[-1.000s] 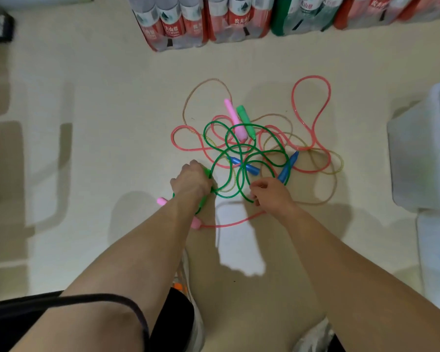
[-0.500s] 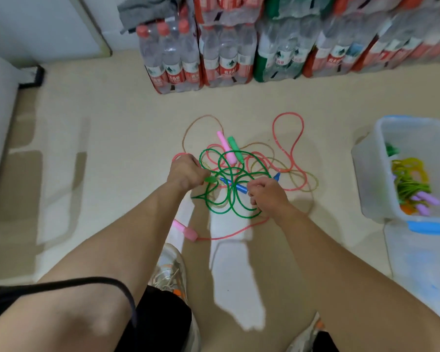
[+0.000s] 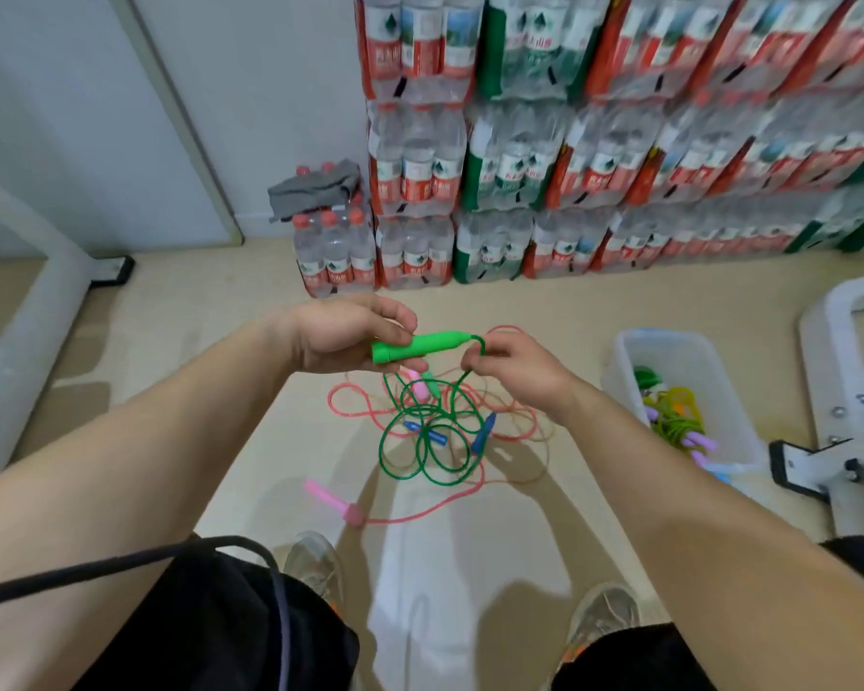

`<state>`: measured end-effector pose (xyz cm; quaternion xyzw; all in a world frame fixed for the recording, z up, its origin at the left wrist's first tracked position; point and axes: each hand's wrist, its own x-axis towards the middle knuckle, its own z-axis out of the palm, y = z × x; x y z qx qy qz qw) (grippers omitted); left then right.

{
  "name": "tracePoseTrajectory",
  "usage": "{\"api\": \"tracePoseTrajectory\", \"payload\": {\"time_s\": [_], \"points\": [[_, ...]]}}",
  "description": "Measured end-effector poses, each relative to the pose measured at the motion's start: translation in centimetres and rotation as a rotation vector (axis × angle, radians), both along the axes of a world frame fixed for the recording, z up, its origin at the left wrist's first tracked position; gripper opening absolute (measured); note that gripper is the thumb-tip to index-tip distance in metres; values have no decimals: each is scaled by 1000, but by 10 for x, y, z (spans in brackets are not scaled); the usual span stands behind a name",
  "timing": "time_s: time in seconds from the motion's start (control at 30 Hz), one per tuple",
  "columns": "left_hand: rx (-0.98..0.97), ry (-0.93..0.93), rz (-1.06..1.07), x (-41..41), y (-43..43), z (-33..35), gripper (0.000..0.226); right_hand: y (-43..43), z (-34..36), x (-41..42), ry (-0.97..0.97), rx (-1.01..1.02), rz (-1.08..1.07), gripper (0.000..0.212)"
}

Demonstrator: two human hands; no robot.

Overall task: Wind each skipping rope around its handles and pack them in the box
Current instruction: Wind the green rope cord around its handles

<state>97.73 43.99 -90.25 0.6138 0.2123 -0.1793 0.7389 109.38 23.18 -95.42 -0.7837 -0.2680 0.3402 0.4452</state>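
My left hand (image 3: 350, 331) grips a bright green handle (image 3: 420, 345) held up above the floor. My right hand (image 3: 515, 366) pinches the green rope (image 3: 479, 349) right where it leaves that handle. The rest of the green rope (image 3: 420, 441) hangs down into coils on the floor, tangled with a pink rope (image 3: 420, 513) and blue handles (image 3: 484, 431). A pink handle (image 3: 333, 501) lies apart near my feet. Another pink handle and a second green handle (image 3: 432, 389) lie in the tangle. The clear plastic box (image 3: 624, 376) stands to the right, holding wound ropes (image 3: 679, 416).
Stacked packs of water bottles (image 3: 569, 192) line the wall behind the ropes. A grey metal frame foot (image 3: 819, 456) sits right of the box, and a white tube leg (image 3: 21, 331) runs along the left. My shoes (image 3: 315, 566) stand just below the tangle.
Both hands rose from the floor tangle, lifting the green handle and rope up. The camera tilted upward, bringing the bottle stacks and wall into view.
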Motion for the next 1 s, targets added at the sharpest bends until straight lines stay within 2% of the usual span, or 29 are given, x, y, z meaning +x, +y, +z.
{"api": "tracePoseTrajectory", "payload": {"time_s": [0.1, 0.17, 0.23, 0.33, 0.43, 0.5, 0.57, 0.63, 0.7, 0.8, 0.9, 1.0], "points": [[-20, -21, 30, -5, -4, 21, 23, -22, 38, 4, 51, 25, 14, 15], [67, -32, -8, -6, -10, 32, 20, -32, 59, 3, 100, 52, 11, 20], [192, -35, -67, -4, -18, 38, 26, -37, 75, 0, 98, 51, -8, 22], [198, -84, -125, 2, -37, 45, 23, -40, 93, -3, -4, 43, 17, 21], [146, -148, -115, 7, -61, 44, 45, -37, 98, -7, -132, 1, 45, 20], [179, -162, -62, 9, -75, 38, 38, -35, 90, -7, -196, -15, 19, 24], [298, -154, -28, 12, -82, 29, 26, -34, 78, -4, -268, -53, -10, 34], [472, -131, -54, 16, -79, 21, 30, -36, 65, 2, -399, -169, 16, 54], [661, -95, -70, 18, -72, 22, 34, -40, 57, 11, -475, -259, 82, 57], [791, -123, 109, 24, -56, 25, 34, -54, 43, 33, -449, -289, 96, 41], [744, -156, 372, 29, -30, 20, 35, -70, 27, 51, -416, -412, 19, 36], [656, -108, 468, 28, -10, 15, 36, -72, 21, 51, -256, -361, -19, 36]]}}
